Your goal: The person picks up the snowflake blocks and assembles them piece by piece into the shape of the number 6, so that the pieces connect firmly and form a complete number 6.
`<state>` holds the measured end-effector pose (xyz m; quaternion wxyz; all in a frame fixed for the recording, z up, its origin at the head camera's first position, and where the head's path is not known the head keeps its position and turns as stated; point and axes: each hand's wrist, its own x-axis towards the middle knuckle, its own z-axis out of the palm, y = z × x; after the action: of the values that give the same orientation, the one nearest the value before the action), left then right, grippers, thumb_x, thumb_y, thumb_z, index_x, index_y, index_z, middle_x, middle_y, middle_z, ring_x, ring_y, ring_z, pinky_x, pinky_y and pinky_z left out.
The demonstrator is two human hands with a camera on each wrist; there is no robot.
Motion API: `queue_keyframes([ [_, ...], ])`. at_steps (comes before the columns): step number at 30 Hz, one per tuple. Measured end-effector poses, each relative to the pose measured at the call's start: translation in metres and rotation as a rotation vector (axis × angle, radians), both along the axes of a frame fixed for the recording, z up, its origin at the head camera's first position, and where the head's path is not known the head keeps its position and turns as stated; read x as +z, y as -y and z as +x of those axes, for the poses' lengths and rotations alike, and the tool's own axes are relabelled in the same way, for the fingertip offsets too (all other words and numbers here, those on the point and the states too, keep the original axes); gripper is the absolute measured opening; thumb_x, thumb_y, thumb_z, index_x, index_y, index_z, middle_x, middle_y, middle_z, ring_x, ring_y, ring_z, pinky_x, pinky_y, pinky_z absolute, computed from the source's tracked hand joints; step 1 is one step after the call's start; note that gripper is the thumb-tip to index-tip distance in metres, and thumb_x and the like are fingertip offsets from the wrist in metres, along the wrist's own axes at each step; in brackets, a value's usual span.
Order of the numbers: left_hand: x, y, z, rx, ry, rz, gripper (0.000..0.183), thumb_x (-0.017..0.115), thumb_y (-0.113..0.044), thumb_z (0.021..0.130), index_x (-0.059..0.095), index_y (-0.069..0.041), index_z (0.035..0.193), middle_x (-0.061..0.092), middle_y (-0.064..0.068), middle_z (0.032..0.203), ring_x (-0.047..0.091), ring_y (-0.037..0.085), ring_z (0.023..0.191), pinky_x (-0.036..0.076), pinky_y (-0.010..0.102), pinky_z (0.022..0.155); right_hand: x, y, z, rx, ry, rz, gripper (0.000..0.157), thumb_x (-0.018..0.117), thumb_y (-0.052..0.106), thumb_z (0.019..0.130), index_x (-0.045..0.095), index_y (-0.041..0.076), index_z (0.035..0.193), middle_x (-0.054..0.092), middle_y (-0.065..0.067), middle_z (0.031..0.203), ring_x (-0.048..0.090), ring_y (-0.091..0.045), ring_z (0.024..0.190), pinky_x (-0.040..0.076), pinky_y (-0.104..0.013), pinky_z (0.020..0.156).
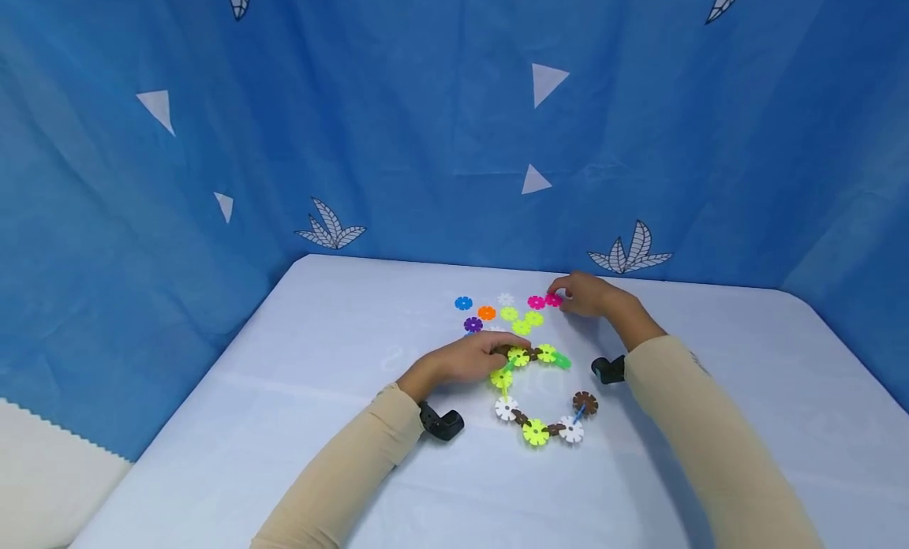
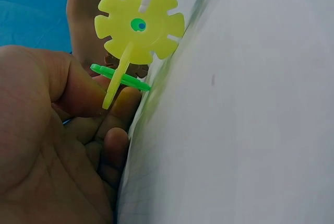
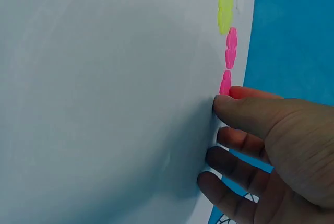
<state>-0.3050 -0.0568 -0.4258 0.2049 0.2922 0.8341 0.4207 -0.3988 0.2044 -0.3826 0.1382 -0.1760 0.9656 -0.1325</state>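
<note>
An unclosed ring of interlocked, notched plastic discs [image 1: 536, 433] in yellow, white, brown, green and blue lies on the table. My left hand [image 1: 461, 360] holds its far left part, thumb and fingers around a joint of discs. In the left wrist view, a yellow disc [image 2: 162, 31] stands up beyond the fingertips, and a green disc [image 2: 136, 82] crosses another yellow one at the thumb. Farther back, my right hand [image 1: 588, 295] pinches a pink disc [image 1: 553, 300] between thumb and index finger. The other fingers spread apart in the right wrist view.
Loose discs lie flat beyond the ring: a second pink disc [image 1: 536, 303], several yellow ones [image 1: 521, 327], a blue [image 1: 463, 303], an orange [image 1: 486, 313], a purple [image 1: 473, 324] and a white one [image 1: 506, 299]. A blue curtain [image 1: 440, 139] hangs behind the white table [image 1: 341, 328].
</note>
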Motion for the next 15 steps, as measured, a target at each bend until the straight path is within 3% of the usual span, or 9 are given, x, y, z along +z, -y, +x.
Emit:
queue_keyframes([
  [10, 0.0, -0.001, 0.002, 0.013, 0.012, 0.0, 0.045, 0.045, -0.01, 0.104, 0.058, -0.026, 0.144, 0.053, -0.01, 0.144, 0.046, 0.01, 0.127, 0.037, 0.039, 0.107, -0.01, -0.018, 0.012, -0.03, -0.06, -0.148, 0.028, 0.08, 0.011, 0.087, 0.064, 0.003, 0.108, 0.062, -0.01, 0.097, 0.057, -0.029, 0.094, 0.053, -0.041, 0.083],
  [15, 0.001, -0.001, 0.001, 0.009, -0.006, -0.008, 0.045, 0.045, -0.01, 0.105, 0.058, -0.026, 0.144, 0.052, -0.01, 0.145, 0.044, 0.01, 0.132, 0.036, 0.04, 0.11, -0.016, -0.033, 0.029, -0.052, -0.114, -0.283, 0.013, 0.075, 0.01, 0.092, 0.064, 0.005, 0.098, 0.062, -0.007, 0.087, 0.055, -0.025, 0.082, 0.049, -0.034, 0.07],
])
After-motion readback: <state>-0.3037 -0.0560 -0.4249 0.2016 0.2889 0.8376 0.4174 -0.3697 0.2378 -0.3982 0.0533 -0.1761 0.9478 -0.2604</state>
